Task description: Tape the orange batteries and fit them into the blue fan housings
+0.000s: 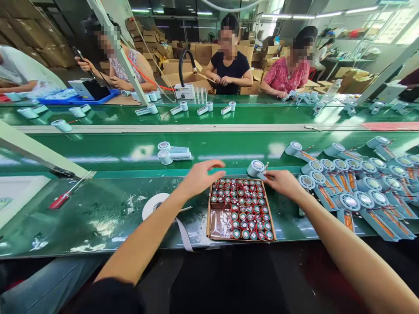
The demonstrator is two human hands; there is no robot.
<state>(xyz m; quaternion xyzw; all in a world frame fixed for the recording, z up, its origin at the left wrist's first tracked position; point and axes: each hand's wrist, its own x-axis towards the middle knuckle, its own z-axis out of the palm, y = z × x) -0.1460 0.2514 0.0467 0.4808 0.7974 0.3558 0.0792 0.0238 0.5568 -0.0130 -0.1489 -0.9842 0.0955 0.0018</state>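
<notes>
Two hands work over the green bench [108,213] I am watching, and I place everything from the cardboard tray [209,218] near its front edge. The bench stretches well past the tray on both sides. To the tray's right lies a crowded heap of pale blue fan housings [356,192] with orange and red wires. The tray itself is packed with small round cells [244,205] wired in red, bare at its near left corner. Left of the tray sits a white tape roll [153,205], and further left a red-handled screwdriver [60,200]. My left hand [199,176] hovers over the tray's far left corner, fingers loosely spread, holding nothing. My right hand [283,181], at the far right corner, pinches one fan housing [255,168] by its edge.
</notes>
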